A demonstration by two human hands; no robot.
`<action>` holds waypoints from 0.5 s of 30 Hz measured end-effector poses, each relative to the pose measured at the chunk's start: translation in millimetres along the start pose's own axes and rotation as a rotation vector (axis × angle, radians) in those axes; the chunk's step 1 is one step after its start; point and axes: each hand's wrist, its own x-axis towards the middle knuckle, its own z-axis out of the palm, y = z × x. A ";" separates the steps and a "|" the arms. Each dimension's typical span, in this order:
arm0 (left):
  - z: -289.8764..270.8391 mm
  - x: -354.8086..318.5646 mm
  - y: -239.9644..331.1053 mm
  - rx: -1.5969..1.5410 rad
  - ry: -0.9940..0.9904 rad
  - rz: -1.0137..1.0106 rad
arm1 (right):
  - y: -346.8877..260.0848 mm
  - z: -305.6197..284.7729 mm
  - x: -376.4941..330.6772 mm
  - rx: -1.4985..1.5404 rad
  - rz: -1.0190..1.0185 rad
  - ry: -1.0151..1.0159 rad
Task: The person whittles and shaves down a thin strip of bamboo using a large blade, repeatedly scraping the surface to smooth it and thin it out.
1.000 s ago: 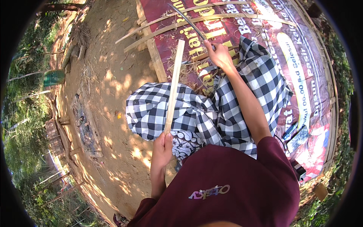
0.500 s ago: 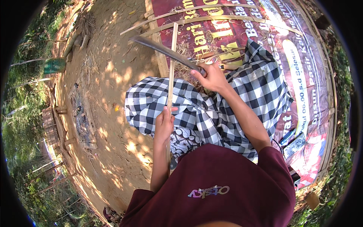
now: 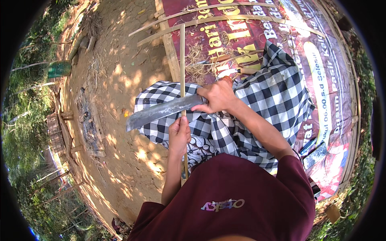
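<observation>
My left hand (image 3: 179,134) is closed round a thin bamboo strip (image 3: 182,56), which stands lengthwise away from me over my lap. My right hand (image 3: 217,96) grips a machete by its handle, mostly hidden in the fist. The broad grey machete blade (image 3: 161,111) points left and lies across the strip, just beyond my left hand. Whether its edge touches the strip, I cannot tell. Under both hands spreads a black-and-white checked cloth (image 3: 277,90) over my legs.
Two long bamboo strips (image 3: 225,19) lie across the far end of a maroon printed banner (image 3: 295,132). Curled shavings (image 3: 196,70) and a knife with a wooden handle (image 3: 246,71) lie beyond my knees. A wooden edge (image 3: 171,56) borders the dirt ground (image 3: 124,100) at left.
My right hand has drawn the machete toward me, and the blade has turned so its broad side shows. The bamboo strip has tilted slightly within my left hand.
</observation>
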 end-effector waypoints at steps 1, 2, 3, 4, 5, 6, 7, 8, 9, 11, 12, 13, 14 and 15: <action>6.7 -7.4 -2.4 -0.004 0.000 -0.016 | 11.7 -5.8 1.5 -0.125 0.106 0.014; 5.6 -14.1 -1.3 -0.036 -0.001 -0.028 | 37.7 1.9 7.7 -0.074 0.312 0.029; -1.3 -23.9 0.5 -0.069 0.008 -0.044 | 56.3 -9.3 26.9 0.070 0.738 -0.147; -4.7 -33.1 1.9 -0.096 0.003 -0.061 | 87.5 -12.8 31.0 0.148 0.951 -0.142; -3.2 -43.3 2.7 -0.062 -0.001 -0.044 | 117.7 -8.3 26.4 0.254 1.045 -0.010; -3.3 -42.8 7.1 -0.040 -0.040 -0.027 | 148.9 1.4 17.8 0.258 1.085 0.077; -6.3 -47.8 5.1 -0.031 -0.051 -0.030 | 137.7 -0.2 17.5 0.377 1.073 0.135; -9.7 -50.0 4.9 -0.021 -0.064 -0.034 | 126.4 -1.0 17.8 0.496 1.063 0.193; -9.6 -41.6 5.3 -0.070 -0.052 -0.066 | 118.6 9.1 13.6 0.515 1.000 0.371; -6.5 -23.7 7.4 -0.127 -0.014 -0.113 | 99.7 12.4 13.8 0.619 0.907 0.288; -8.3 -17.0 10.1 -0.139 0.009 -0.147 | 83.3 13.4 12.7 0.640 0.847 0.264; -10.6 -7.7 9.8 -0.128 -0.038 -0.132 | 72.7 15.5 9.8 0.638 0.762 0.261; -11.7 -3.4 10.1 -0.103 -0.044 -0.135 | 62.5 16.7 6.8 0.636 0.677 0.260; -10.6 2.1 10.1 -0.081 -0.055 -0.132 | 49.7 13.5 4.5 0.675 0.643 0.206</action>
